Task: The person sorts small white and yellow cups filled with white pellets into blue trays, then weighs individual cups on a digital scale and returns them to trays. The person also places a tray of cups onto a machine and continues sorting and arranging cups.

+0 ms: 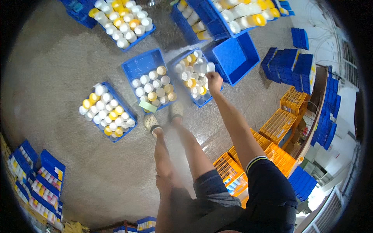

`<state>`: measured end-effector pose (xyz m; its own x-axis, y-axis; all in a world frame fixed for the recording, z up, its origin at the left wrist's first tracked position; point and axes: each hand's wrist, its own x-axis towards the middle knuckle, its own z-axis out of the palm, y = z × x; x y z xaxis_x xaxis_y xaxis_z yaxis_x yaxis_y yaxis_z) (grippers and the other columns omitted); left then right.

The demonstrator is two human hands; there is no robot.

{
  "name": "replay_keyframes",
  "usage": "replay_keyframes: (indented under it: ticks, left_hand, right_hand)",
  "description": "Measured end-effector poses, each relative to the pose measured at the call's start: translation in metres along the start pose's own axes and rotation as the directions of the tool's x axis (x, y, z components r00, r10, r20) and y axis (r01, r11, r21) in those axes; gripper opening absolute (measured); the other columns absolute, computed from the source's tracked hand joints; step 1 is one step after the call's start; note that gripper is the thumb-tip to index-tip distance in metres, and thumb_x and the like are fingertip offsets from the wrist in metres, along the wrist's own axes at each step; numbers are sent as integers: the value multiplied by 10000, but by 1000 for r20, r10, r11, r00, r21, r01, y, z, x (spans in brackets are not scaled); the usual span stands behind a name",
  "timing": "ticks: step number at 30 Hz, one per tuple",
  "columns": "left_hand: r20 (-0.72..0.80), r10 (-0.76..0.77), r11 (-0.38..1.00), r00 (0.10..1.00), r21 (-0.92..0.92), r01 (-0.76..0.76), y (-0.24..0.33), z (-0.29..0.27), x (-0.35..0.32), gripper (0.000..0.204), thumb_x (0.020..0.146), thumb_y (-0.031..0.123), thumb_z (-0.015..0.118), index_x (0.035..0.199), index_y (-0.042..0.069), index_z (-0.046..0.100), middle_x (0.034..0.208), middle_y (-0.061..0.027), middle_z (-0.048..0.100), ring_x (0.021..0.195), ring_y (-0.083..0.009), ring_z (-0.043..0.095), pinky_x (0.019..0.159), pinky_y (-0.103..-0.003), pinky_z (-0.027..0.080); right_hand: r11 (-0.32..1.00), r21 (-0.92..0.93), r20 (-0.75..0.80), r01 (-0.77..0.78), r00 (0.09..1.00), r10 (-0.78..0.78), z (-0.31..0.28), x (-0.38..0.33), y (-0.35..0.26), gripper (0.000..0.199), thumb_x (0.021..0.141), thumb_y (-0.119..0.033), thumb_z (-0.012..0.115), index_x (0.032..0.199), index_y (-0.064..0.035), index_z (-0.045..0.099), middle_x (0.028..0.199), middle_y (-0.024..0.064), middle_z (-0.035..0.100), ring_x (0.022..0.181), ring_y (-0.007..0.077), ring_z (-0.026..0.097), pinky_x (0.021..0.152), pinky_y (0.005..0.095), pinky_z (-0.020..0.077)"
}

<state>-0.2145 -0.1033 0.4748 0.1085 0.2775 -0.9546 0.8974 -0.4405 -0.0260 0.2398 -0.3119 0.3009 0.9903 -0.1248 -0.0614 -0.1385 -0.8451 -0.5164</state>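
The right hand (214,82) reaches down with its fingers closed round a white spool (210,67), held over one blue crate (193,76) of white and yellow spools on the floor (50,66). The left hand (163,179) hangs by the thigh; its fingers cannot be made out. Two more filled crates and one empty crate (236,57) stand nearby.

Speckled floor (50,70) under blue crates (143,66)
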Motion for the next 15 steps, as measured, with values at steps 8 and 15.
replay_keyframes:
  ticks: [8,15]
  left_hand:
    - [-121,-94,994,988,39,99,91,-8,7,1049,776,562,683,1511,-38,236,1296,-310,492,1190,-487,544,1000,-529,481]
    - [-62,-198,972,978,-140,188,102,-10,12,1016,730,479,688,1491,-39,260,1271,-307,486,1187,-499,526,1014,-556,458]
  right_hand:
    - [990,-122,-54,-69,997,62,140,101,81,186,807,-251,724,871,-88,786,828,149,746,790,303,739,763,389,571]
    - [917,-307,98,254,967,-235,159,89,47,261,829,-236,749,1064,-122,746,1080,142,704,994,343,670,836,429,542]
